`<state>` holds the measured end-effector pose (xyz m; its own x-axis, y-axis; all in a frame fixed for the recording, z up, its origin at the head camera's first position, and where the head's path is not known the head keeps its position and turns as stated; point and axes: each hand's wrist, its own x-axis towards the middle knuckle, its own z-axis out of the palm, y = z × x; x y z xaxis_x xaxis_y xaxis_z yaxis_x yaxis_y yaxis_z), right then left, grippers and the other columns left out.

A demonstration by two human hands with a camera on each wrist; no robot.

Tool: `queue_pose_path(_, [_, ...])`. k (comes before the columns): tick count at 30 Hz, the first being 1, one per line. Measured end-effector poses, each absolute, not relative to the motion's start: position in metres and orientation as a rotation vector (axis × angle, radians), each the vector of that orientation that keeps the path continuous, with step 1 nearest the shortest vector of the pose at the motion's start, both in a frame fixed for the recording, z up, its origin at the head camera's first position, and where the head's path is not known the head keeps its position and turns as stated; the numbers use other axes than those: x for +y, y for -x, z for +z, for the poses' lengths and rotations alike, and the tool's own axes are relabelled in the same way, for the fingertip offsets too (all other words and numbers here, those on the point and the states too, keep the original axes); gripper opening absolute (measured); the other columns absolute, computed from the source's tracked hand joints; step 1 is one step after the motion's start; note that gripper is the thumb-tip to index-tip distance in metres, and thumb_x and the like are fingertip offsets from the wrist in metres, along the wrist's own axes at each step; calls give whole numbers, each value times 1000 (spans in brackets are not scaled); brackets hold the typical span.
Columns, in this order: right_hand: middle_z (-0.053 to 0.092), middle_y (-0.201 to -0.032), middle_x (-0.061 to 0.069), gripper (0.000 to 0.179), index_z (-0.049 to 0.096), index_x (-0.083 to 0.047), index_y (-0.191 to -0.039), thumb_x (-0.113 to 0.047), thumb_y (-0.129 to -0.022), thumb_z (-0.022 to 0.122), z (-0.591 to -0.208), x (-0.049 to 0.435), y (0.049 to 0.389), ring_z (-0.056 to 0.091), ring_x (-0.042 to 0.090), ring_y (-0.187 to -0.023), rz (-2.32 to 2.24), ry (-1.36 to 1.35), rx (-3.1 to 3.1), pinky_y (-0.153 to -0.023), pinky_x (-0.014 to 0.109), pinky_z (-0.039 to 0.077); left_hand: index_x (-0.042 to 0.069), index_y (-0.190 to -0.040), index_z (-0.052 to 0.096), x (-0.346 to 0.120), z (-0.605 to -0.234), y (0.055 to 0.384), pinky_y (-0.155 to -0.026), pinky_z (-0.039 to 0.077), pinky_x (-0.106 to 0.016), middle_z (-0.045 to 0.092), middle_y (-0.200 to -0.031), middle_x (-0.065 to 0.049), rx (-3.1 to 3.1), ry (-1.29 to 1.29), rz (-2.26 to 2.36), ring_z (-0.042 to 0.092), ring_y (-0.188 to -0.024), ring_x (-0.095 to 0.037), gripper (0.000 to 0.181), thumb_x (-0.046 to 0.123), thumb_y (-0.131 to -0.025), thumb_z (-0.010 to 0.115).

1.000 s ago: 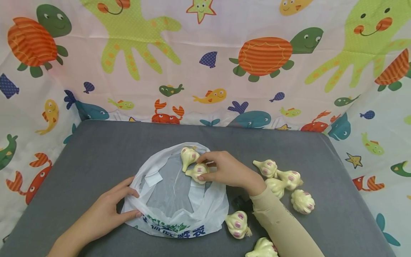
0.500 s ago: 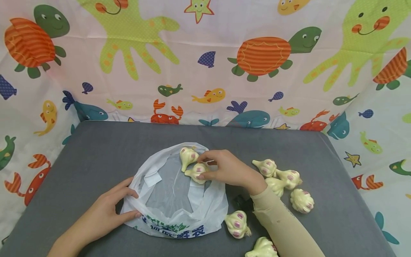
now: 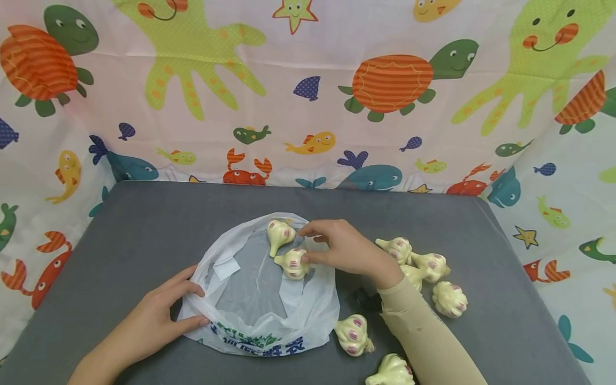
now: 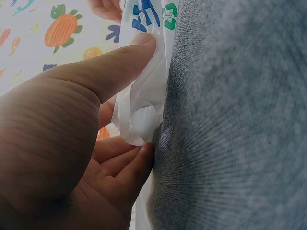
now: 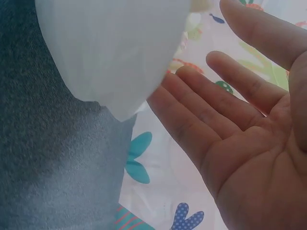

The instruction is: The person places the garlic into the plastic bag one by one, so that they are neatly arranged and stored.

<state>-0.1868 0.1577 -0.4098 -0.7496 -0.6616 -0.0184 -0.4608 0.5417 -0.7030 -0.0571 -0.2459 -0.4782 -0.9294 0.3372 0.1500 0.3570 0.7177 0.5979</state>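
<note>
A white plastic bag (image 3: 313,321) with blue and green print lies on the grey table, its mouth spread wide. Two garlic bulbs sit inside: one garlic bulb (image 3: 279,235) at the far side and a second garlic bulb (image 3: 291,264) just nearer. My left hand (image 3: 166,307) holds the bag's left side, the thumb (image 4: 129,60) on the plastic and the other fingers lower down. Over the bag's right rim is my right hand (image 3: 344,248), fingers spread beside the second bulb. In the right wrist view its fingers (image 5: 216,105) are loosely extended around nothing.
Right of the bag lie more garlic bulbs: a cluster (image 3: 430,266), a single bulb (image 3: 449,299) beside it, one bulb (image 3: 353,335) against the bag and another bulb (image 3: 391,370) near the front. A sea-animal-print curtain (image 3: 274,107) encloses the table (image 3: 159,224).
My right hand's fingers have spread and drawn slightly up and right, letting go of the nearer garlic bulb, which stays in the bag. My left hand keeps its place on the bag.
</note>
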Motion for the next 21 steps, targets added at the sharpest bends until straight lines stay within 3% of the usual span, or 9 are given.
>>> queue_pose_path(21, [73,-137,10,46,71,-7,-138,-26,-98,86,-403,180,192,71,33,-127,-1069,810,2579,-110,53,53,35,-109,67,-246,-480,57,-103,28,-2,59,-156,-12,-2849,613,-1005,65,-130,-35,49,31,-76,103])
